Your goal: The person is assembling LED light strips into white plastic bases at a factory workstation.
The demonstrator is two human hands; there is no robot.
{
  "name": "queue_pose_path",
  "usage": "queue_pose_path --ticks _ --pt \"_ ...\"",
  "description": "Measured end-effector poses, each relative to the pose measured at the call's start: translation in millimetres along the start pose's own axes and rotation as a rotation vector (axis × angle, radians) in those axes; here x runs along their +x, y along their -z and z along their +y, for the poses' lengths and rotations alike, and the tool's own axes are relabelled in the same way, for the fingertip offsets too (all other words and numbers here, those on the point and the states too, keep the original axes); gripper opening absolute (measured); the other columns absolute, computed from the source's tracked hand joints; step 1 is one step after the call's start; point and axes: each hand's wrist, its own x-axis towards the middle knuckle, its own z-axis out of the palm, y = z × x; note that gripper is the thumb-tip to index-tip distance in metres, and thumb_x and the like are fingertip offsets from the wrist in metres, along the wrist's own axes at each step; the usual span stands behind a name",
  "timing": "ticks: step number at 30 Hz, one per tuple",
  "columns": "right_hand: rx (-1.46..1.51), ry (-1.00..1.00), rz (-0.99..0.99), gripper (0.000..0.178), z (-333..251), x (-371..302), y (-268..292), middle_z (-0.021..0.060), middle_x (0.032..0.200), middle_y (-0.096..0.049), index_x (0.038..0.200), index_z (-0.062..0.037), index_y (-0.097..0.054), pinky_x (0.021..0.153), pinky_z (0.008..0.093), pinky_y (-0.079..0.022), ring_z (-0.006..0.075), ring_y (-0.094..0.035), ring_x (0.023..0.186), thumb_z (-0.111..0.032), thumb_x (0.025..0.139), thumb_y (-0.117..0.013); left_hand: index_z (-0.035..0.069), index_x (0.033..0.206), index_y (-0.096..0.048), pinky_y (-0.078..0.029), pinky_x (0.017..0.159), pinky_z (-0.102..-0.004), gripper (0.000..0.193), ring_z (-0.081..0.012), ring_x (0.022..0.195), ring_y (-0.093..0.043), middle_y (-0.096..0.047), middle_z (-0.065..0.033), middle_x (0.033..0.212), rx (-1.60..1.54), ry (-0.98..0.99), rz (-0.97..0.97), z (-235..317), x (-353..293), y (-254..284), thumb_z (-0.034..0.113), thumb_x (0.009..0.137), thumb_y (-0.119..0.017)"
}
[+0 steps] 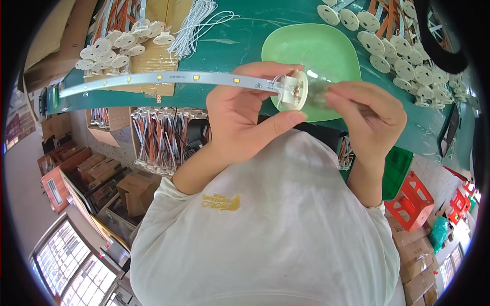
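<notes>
My left hand [232, 120] is closed round a cream-white round end cap [302, 91], thumb below it and fingers behind. From this cap a white LED strip [168, 78] with small yellow chips reaches out to the left, slightly bowed. Thin wires [279, 86] show where strip and cap meet. Close by on the right, the fingers of my right hand [375, 109] are pinched together. Between them and the cap is a blurred, see-through patch; what the fingers hold cannot be made out. Behind both hands lies a light-green plastic tray [311, 38].
Bundles of strips with round white caps [115, 48] lie on cardboard at the far left, and more capped strips [408, 61] at the far right. White wires [196, 25] lie on the green table [240, 43]. A box of strips [163, 137] stands below its edge; red stools [411, 201] stand right.
</notes>
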Motion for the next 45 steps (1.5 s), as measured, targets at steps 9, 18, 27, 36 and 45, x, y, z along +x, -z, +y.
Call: queue_pose_path --ticks 9,18,27,36,45 --pt "0.476 0.050 -0.098 0.022 -10 -19 1 0.0138 0.077 -0.069 0.075 0.0017 -0.070 0.058 0.0253 -0.050 0.0183 -0.066 0.064 0.001 0.062 -0.087 -0.001 0.125 -0.046 -0.053 0.097 -0.0403 0.064 -0.0283 0.115 -0.062 -0.055 -0.0235 0.131 -0.402 0.065 -0.185 0 -8 -19 -0.013 0.071 -0.078" --pt "0.481 0.190 -0.108 0.020 -11 -28 10 0.0161 0.075 -0.070 0.073 0.0011 -0.070 0.053 0.0241 -0.052 0.0180 -0.068 0.061 0.003 0.063 -0.087 -0.002 0.125 -0.046 -0.051 0.099 -0.0415 0.068 -0.0276 0.115 -0.062 -0.055 -0.0284 0.130 -0.468 0.007 -0.319 -5 -9 -25 -0.013 0.067 -0.080" --pt "0.477 0.143 -0.126 0.023 -15 -37 18 0.0119 0.080 -0.070 0.076 -0.0027 -0.071 0.058 0.0288 -0.051 0.0191 -0.065 0.066 -0.005 0.062 -0.090 -0.002 0.122 -0.050 -0.051 0.096 -0.0395 0.066 -0.0253 0.113 -0.063 -0.058 -0.0271 0.128 -0.477 0.064 -0.332 -1 -14 -31 -0.010 0.066 -0.084" --pt "0.610 0.189 -0.180 0.025 -14 -38 12 0.0103 0.080 -0.069 0.078 -0.0042 -0.072 0.057 0.0291 -0.051 0.0186 -0.065 0.062 -0.005 0.062 -0.091 -0.001 0.122 -0.051 -0.052 0.093 -0.0380 0.067 -0.0249 0.111 -0.063 -0.057 -0.0263 0.129 -0.499 0.024 -0.403 3 -16 -31 -0.009 0.065 -0.085" --pt "0.267 0.435 -0.207 0.020 -22 -36 15 0.0147 0.085 -0.070 0.084 0.0002 -0.071 0.054 0.0295 -0.053 0.0231 -0.067 0.062 -0.004 0.068 -0.083 -0.003 0.124 -0.051 -0.053 0.092 -0.0379 0.068 -0.0289 0.115 -0.062 -0.058 -0.0266 0.125 -0.426 -0.035 -0.395 3 -18 -24 -0.013 0.065 -0.082"
